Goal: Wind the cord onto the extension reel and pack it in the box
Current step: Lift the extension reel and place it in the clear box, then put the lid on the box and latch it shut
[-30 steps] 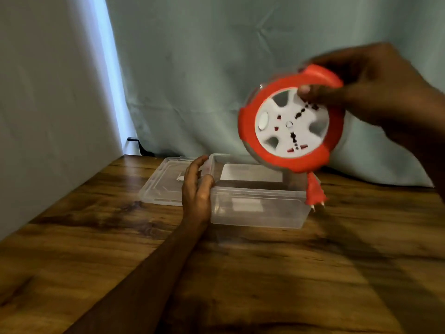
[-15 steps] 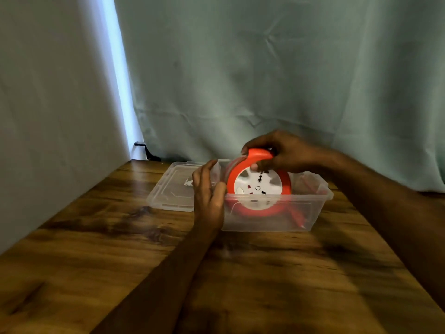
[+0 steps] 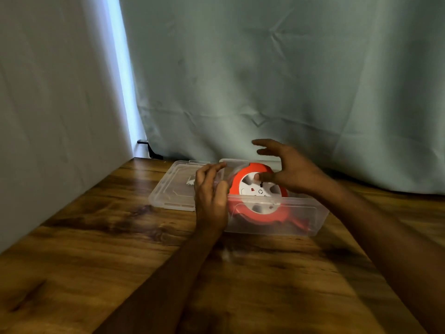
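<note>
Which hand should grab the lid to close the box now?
Probably the left hand. It rests at the box's left end, right beside the lid lying flat there. The right hand hovers open over the reel, farther from the lid.

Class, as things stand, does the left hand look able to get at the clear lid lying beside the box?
Probably yes. The left hand rests at the box's left end, right beside the lid, which lies flat on the table with nothing on it.
</note>
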{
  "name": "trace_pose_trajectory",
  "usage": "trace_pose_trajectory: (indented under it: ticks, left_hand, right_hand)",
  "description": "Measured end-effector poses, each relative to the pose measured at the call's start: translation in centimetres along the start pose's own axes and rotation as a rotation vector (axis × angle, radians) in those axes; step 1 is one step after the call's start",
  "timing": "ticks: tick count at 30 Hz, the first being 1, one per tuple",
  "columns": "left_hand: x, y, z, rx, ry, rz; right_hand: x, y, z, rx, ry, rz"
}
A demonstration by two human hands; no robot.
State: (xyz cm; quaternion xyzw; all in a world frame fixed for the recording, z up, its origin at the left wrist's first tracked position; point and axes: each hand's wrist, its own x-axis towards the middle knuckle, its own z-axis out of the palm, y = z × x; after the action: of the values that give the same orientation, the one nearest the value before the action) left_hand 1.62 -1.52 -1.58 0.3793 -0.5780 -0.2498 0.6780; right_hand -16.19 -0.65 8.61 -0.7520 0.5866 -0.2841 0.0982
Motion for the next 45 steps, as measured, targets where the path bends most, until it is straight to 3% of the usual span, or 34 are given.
trace_pose_trajectory:
  ticks: [4,7,9,11,15,19,21,24,26,28,32,35,41,45]
  left_hand:
    - [-0.1,0.0,-0.1,0.055,0.027,0.005]
    - [0.0,0.0,-0.1,0.074,0.042,-0.027]
    - [-0.1,0.3,-0.2,0.074,0.03,-0.035]
    - [-0.2,0.6,-0.2,0.076,0.022,-0.043]
    - [-0.1,0.7,-0.9,0.12,-0.046,-0.115]
    - [1.0,0.1,-3.1,0.509,-0.105,-0.015]
    - [2.1,0.8,-4.6,0.64,-0.102,-0.07]
    - [3.0,1.7,-6.8,1.015,-0.421,-0.272]
    - [3.3,2.0,-7.9,1.063,-0.611,-0.379]
    - [3.7,2.2,-8.4,1.044,-0.655,-0.376]
    - [3.7,2.2,-8.6,1.051,-0.564,-0.236]
    - [4.0,1.9,-8.8,1.003,-0.385,0.013]
    - [6.1,4.6,-8.5,0.4,0.314,0.189]
    - [8.1,8.3,-8.5,0.058,0.52,0.178]
  right_hand:
    - [-2.8,0.8,-0.7,0.024,0.387,0.067]
    - [-5.4,3.1,-0.6,0.257,0.711,0.204]
    - [-6.8,4.3,-0.1,0.457,0.829,0.297]
    - [-7.4,5.0,0.8,0.738,0.858,0.412]
    - [-7.7,5.1,3.5,1.247,0.71,0.594]
    - [-7.6,6.3,4.6,1.229,0.727,0.587]
    - [-7.7,6.0,4.5,1.212,0.724,0.608]
    - [-7.8,6.2,4.5,1.2,0.724,0.591]
    - [-7.6,6.5,4.6,1.196,0.726,0.588]
    - [-7.5,6.6,4.6,1.19,0.729,0.57]
    - [-7.3,6.9,4.5,1.165,0.718,0.532]
    - [-7.2,7.2,4.6,1.124,0.725,0.515]
    - [-7.1,7.6,4.6,1.083,0.752,0.509]
    - [-7.0,7.6,4.7,1.052,0.735,0.502]
